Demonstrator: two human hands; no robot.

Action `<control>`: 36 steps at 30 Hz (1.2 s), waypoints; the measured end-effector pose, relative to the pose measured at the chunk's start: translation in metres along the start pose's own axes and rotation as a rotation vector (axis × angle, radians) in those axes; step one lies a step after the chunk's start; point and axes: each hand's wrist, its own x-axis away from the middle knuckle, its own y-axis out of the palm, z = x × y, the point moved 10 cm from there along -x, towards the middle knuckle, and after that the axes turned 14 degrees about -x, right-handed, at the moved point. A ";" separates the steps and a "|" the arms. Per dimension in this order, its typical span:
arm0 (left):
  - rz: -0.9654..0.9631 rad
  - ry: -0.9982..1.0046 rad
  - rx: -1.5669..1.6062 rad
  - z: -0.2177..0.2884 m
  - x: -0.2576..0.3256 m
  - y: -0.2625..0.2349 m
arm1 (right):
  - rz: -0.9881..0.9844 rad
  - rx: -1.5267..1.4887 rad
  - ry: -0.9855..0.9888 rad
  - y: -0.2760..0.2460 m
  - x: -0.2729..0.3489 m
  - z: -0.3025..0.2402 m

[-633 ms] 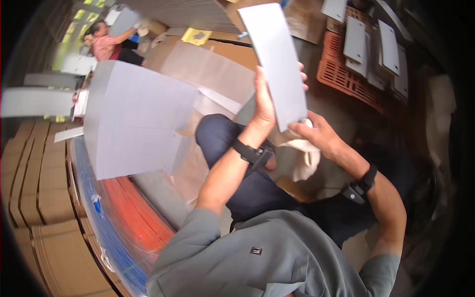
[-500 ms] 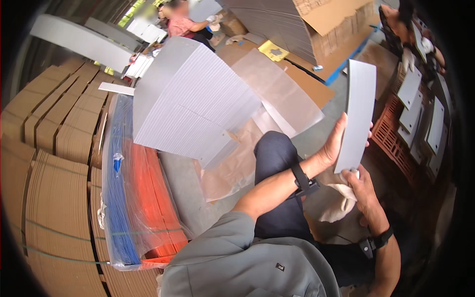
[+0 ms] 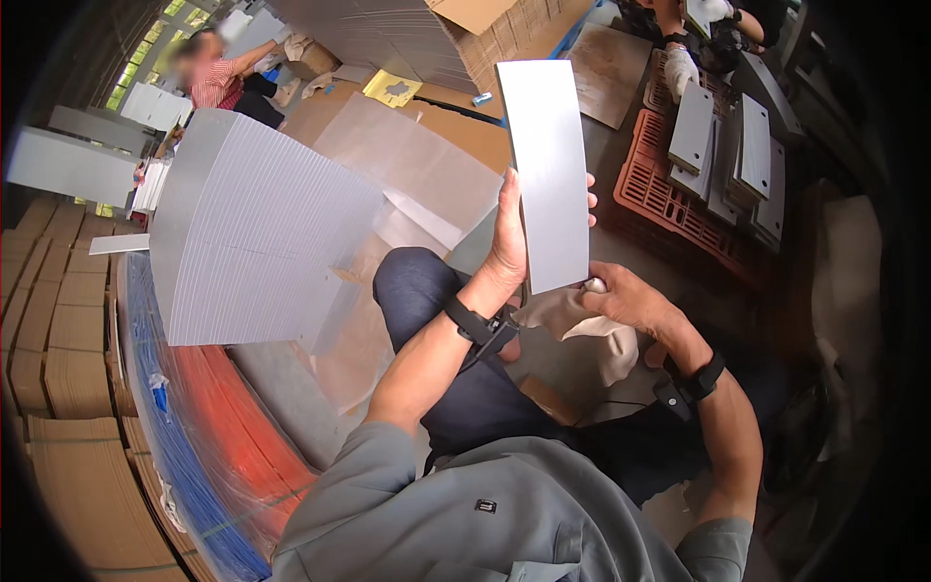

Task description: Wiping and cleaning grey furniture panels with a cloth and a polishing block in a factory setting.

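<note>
A long, smooth grey panel (image 3: pixel 551 175) stands upright before me, tilted slightly. My left hand (image 3: pixel 509 233) grips it around the lower half, thumb along the left edge and fingertips showing at the right edge. At its bottom right corner is my right hand (image 3: pixel 621 296), closed on a cream cloth (image 3: pixel 613 351) that hangs below it. Part of the cloth is pressed near the panel's lower edge. To the left rises a large stack of similar grey panels (image 3: pixel 262 223).
Several drilled panels (image 3: pixel 690 126) lie on an orange plastic crate (image 3: pixel 640 165) at right, beside a co-worker's gloved hand (image 3: pixel 682 70). Another person (image 3: pixel 218 82) sits far left. Plastic-wrapped blue and orange strips (image 3: pixel 228 417) and brown board stacks (image 3: pixel 82 485) line the left.
My view has swung to the right, so the surroundings sit further left. The panel has turned to show more of its bright face; both hands keep their hold.
</note>
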 end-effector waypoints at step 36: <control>0.405 0.784 -1.470 0.104 0.050 0.032 | 0.820 -0.510 -0.477 -0.226 0.025 -0.001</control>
